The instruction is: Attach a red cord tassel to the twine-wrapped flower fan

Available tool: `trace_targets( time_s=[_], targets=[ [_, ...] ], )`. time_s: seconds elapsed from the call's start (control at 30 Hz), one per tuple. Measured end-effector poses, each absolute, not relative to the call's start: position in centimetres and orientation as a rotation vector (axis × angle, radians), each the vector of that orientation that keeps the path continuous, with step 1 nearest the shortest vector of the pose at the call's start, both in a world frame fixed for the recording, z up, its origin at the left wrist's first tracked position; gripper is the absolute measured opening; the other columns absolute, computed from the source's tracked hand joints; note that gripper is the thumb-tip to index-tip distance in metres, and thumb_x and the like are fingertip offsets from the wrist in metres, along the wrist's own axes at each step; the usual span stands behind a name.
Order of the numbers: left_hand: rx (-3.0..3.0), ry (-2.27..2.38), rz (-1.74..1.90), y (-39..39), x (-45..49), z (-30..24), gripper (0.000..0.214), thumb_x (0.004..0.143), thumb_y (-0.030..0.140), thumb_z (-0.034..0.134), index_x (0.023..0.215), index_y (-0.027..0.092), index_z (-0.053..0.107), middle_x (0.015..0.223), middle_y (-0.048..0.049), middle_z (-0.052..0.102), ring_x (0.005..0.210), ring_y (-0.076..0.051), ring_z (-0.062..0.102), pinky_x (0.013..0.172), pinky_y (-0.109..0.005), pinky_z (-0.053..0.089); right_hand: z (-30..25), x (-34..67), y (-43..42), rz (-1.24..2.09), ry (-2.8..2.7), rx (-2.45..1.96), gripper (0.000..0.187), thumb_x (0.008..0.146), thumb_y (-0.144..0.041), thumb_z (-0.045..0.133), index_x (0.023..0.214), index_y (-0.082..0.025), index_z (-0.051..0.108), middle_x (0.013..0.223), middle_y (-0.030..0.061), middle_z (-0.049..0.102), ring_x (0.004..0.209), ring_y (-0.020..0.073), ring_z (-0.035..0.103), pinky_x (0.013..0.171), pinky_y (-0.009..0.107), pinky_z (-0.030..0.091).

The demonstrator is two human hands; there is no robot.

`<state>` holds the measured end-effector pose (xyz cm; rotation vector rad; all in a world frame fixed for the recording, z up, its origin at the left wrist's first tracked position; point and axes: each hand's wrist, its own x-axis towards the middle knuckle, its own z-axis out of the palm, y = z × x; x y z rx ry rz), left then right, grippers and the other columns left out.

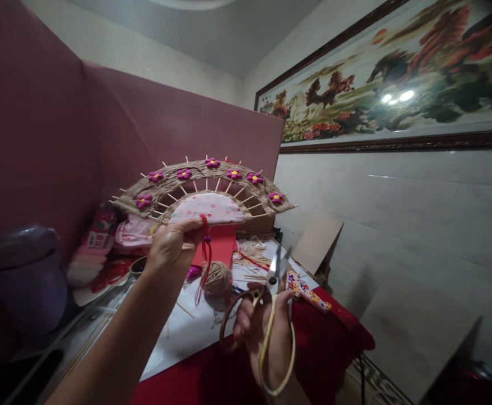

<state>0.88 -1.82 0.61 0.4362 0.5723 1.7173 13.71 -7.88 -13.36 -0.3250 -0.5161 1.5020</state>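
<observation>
My left hand [174, 243] pinches the lower edge of a handmade fan [206, 183], holding it up above the table. The fan has thin wooden sticks woven with brown twine, magenta flowers with yellow centres, and a pale spotted cloth half-circle [207, 208] at its base. A red tassel [206, 256] with a small dark bead hangs beside my fingers. Gold-handled scissors [273, 280] rest in my right hand [262, 332], blades pointing up and slightly apart, their tips to the right of and below the fan. The blades touch nothing that I can see.
A ball of twine [216, 278], loose sticks and red card [218, 244] lie on a white sheet over a red tablecloth [325, 337]. A flower-patterned glue gun-shaped object [308, 292] sits at the right. Left stands a purple bin [26, 281]; a framed horse picture [380, 79] hangs on the wall.
</observation>
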Motion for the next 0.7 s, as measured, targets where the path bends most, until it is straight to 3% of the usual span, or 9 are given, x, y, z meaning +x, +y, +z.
trace_targets(
  time_s=[0.17,0.3,0.4,0.5,0.6,0.7],
  targets=[
    [0.431,0.656,1.773,-1.9,0.7,1.0,0.029,0.059,-0.014,0.05,0.059,0.014,0.057,0.051,0.0016,0.06,0.047,-0.01,0.058,0.05,-0.02,0.048,-16.5,13.6,-10.6,1.964,-0.708,-0.273,0.068,0.067,-0.081,0.046,0.09,-0.018,0.057,0.047,-0.0059,0.05,0.033,0.0059,0.039,0.031,0.013,0.029],
    [0.42,0.698,1.773,-2.3,0.9,1.2,0.028,0.06,-0.014,0.05,0.057,0.013,0.055,0.05,0.0012,0.058,0.044,-0.009,0.056,0.049,-0.02,0.046,-18.6,12.2,-10.9,2.038,-0.786,-0.135,0.076,0.061,-0.087,0.042,0.087,-0.018,0.057,0.039,-0.0072,0.047,0.027,0.0048,0.032,0.027,0.013,0.026],
    [0.421,0.715,1.764,-2.6,1.0,1.3,0.027,0.06,-0.013,0.052,0.057,0.013,0.056,0.05,0.0009,0.059,0.044,-0.01,0.056,0.048,-0.021,0.046,-18.9,11.6,-10.7,2.116,-0.808,-0.171,0.076,0.053,-0.09,0.043,0.07,-0.017,0.056,0.037,-0.0073,0.046,0.025,0.0043,0.032,0.025,0.013,0.024],
    [0.442,0.703,1.755,-2.6,1.0,1.2,0.028,0.061,-0.013,0.051,0.058,0.014,0.058,0.051,0.0006,0.06,0.046,-0.011,0.057,0.048,-0.02,0.047,-18.9,11.6,-10.6,2.205,-0.89,-0.216,0.078,0.052,-0.093,0.033,0.046,-0.016,0.046,0.031,-0.0068,0.037,0.023,0.0025,0.029,0.022,0.012,0.017],
    [0.479,0.642,1.768,-2.2,1.0,0.9,0.029,0.061,-0.013,0.05,0.053,0.013,0.057,0.05,-0.0006,0.061,0.048,-0.01,0.059,0.052,-0.019,0.049,-19.1,11.7,-10.6,2.233,-0.951,-0.235,0.082,0.051,-0.094,0.02,0.042,-0.016,0.044,0.028,-0.0064,0.035,0.021,0.0021,0.026,0.02,0.013,0.014],
    [0.484,0.631,1.755,-2.1,1.0,0.8,0.028,0.06,-0.013,0.051,0.049,0.013,0.055,0.049,-0.0013,0.06,0.047,-0.009,0.058,0.053,-0.019,0.049,-18.8,11.6,-10.5,2.191,-0.942,-0.242,0.083,0.051,-0.095,0.02,0.042,-0.016,0.044,0.029,-0.0055,0.038,0.022,0.0027,0.029,0.021,0.013,0.018]
  ],
)
